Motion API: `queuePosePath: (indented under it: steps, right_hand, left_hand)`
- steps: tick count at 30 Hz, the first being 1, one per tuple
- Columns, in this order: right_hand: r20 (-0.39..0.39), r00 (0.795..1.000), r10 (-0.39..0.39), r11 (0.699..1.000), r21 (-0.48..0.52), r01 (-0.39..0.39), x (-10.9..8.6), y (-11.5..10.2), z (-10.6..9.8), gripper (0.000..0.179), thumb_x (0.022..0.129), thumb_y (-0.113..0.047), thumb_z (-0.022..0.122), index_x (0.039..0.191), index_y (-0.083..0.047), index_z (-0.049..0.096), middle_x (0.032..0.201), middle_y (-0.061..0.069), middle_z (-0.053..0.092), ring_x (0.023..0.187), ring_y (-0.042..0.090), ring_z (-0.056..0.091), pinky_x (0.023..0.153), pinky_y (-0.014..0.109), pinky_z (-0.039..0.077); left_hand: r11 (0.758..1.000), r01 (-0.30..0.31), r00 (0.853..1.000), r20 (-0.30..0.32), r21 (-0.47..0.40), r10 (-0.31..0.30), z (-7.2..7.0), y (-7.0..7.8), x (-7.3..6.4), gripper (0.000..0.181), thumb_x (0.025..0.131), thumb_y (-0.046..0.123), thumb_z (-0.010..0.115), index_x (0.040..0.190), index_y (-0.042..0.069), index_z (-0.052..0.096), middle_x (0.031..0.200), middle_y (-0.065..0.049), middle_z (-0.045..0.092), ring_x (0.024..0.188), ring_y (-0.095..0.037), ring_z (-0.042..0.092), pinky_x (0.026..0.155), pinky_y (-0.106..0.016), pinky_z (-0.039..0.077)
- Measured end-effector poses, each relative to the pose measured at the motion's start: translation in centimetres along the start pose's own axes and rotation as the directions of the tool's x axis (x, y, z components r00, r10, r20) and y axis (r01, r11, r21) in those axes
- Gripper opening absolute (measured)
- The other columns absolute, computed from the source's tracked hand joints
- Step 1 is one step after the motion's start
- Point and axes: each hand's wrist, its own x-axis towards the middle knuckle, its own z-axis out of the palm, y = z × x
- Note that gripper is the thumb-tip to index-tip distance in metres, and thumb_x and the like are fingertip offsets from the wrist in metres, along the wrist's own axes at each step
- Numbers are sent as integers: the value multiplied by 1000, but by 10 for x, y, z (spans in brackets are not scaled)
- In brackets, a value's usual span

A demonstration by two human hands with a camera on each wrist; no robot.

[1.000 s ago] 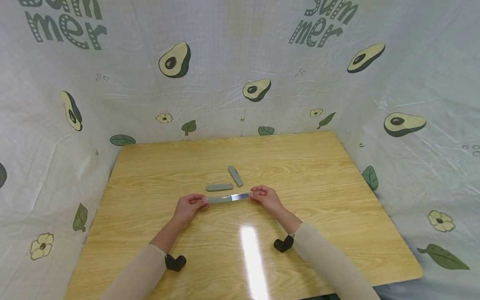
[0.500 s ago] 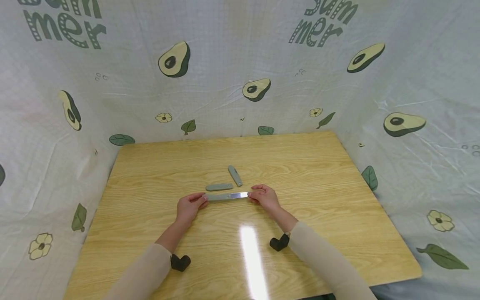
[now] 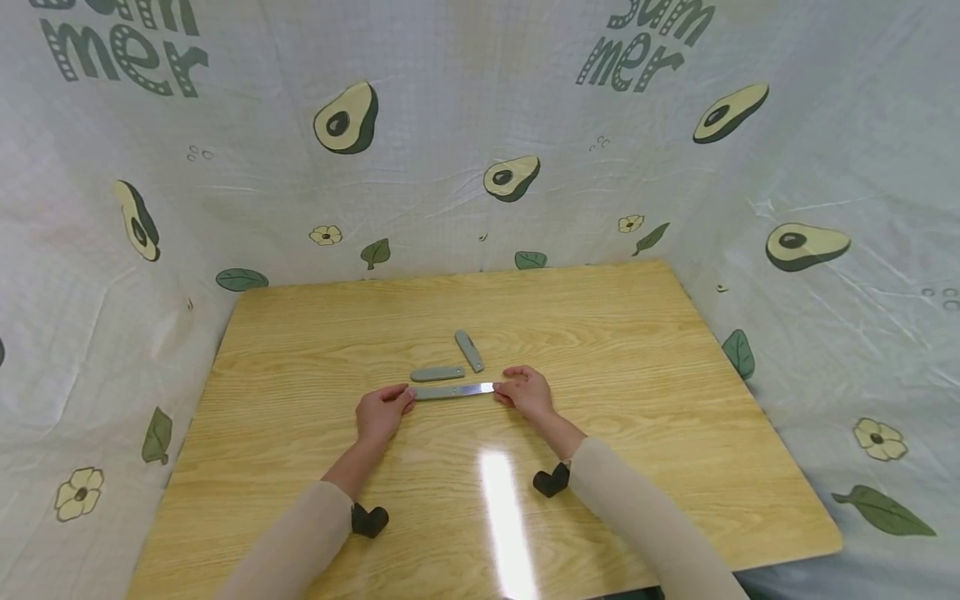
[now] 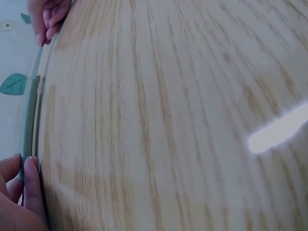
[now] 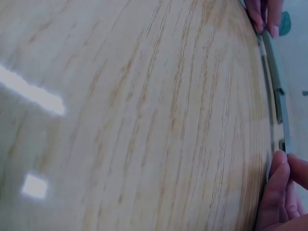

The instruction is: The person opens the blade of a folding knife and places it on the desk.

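A folding knife [image 3: 442, 392] with a grey-green handle and a shiny blade [image 3: 477, 388] is unfolded between my two hands. My left hand [image 3: 379, 413] pinches the handle's end between thumb and fingers. The blade's tip is pinched by my right hand [image 3: 528, 392]. In the left wrist view the handle [image 4: 30, 120] runs up from my left fingers. The right wrist view has the blade [image 5: 286, 120] reaching down to my right fingertips. Just behind it lie two more folded knives of the same colour, one sideways [image 3: 437, 373] and one slanted [image 3: 469, 351].
The wooden table [image 3: 600, 350] has a bright light reflection on its front half. A white cloth [image 3: 435, 100] printed with avocados and leaves hangs behind it and at both sides. A black wrist camera mount [image 3: 551, 480] sits by each sleeve.
The knife has been lowered slightly and straightened, its blade now catching more light. Both forearms have shifted a little inward, while each hand keeps its grip. The two folded knives stay put.
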Motion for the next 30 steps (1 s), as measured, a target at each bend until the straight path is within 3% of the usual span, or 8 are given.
queuePosePath:
  steps: [6, 14, 30]
  right_hand:
    - [-48, 999, -6, 999, -45, 4, 5, 1, 1, 36, 82, 2, 73, 115, 2, 59, 80, 10, 70, 61, 12, 69, 58, 19, 59]
    - [-40, 999, -11, 999, -36, 10, 7, 1, 2, 36, 82, 2, 74, 114, 2, 58, 81, 12, 71, 57, 13, 68, 59, 21, 60]
    - [-91, 995, -26, 994, -105, 17, 5, -1, 7, 37, 78, 1, 77, 110, 2, 58, 80, 16, 72, 52, 11, 66, 56, 23, 60]
  left_hand:
    - [998, -22, 999, -29, 64, 24, 4, -1, 1, 32, 87, 20, 73, 112, -1, 71, 100, -20, 71, 74, -10, 73, 66, -17, 60]
    - [993, -35, 998, -52, 113, 41, 4, 2, 0, 34, 87, 21, 74, 114, 1, 70, 96, -17, 71, 70, -8, 72, 62, -16, 59]
    - [996, -46, 997, -61, 82, 52, 3, -1, 3, 33, 84, 14, 76, 114, 0, 70, 83, -7, 64, 62, -3, 67, 60, -16, 59]
